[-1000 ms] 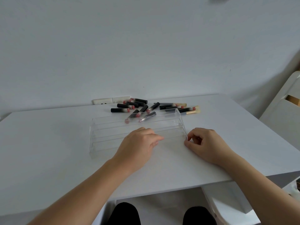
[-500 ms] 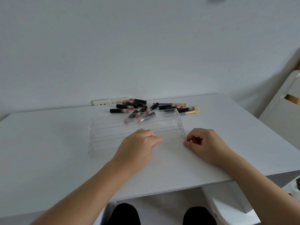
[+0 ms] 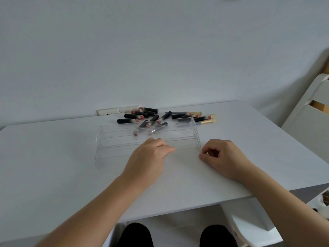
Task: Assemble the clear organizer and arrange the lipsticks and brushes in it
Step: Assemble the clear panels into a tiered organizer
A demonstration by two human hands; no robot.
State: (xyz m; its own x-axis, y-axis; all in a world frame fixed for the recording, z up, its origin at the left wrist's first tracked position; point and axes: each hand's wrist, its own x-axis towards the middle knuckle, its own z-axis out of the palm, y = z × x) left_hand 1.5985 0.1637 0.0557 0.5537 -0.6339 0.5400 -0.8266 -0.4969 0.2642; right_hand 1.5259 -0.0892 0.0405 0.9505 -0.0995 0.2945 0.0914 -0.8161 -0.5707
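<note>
A clear stepped organizer (image 3: 142, 139) is seen lying on the white table (image 3: 53, 166), near the middle, with its long side running left to right. The left hand (image 3: 147, 159) is laid palm down at the organizer's front edge, towards 6 o'clock of it, with the fingers loosely extended and touching the clear plastic; nothing is gripped by it. The right hand (image 3: 220, 157) is placed at the organizer's front right corner, at about 4 o'clock of it, with the fingers curled in and the thumb and forefinger brought together at that corner; whether the plastic is actually pinched cannot be told.

A loose heap of lipsticks (image 3: 147, 116) with black caps is scattered on the table just behind the organizer, at 12 o'clock of it, and some of them are seen through its clear back wall. Brushes (image 3: 206, 120) with pale tips are laid at 1 o'clock of the organizer, beside the lipsticks. A white outlet (image 3: 117, 110) is set on the wall behind the heap. A white chair (image 3: 306, 122) is stood at 3 o'clock of the table.
</note>
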